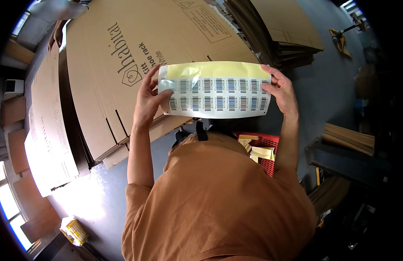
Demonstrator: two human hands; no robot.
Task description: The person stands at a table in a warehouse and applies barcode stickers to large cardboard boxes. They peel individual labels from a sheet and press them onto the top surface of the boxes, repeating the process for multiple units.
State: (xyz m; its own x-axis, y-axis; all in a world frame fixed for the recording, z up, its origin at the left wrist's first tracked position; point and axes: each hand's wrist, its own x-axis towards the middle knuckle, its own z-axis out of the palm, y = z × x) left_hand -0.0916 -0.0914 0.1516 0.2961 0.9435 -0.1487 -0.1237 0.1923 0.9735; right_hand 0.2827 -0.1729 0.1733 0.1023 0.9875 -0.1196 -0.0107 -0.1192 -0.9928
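Stretched between my two hands is a sheet of barcode labels (219,93), with rows of printed stickers below a bare pale-yellow backing strip along its far edge. My left hand (148,96) pinches the sheet's left edge, thumb on the face and fingers behind. On the opposite edge my right hand (280,90) grips it the same way, thumb on top. The sheet bows slightly and is held above the near edge of a flat printed cardboard carton (88,87), part of a stack.
Another cardboard stack (49,108) lies to the left, with a person's hand (57,35) at its far end. A red basket (271,167) with yellowish paper pieces stands by my right side. More cardboard (293,26) is at the back; a yellow pallet jack (340,41) stands far right.
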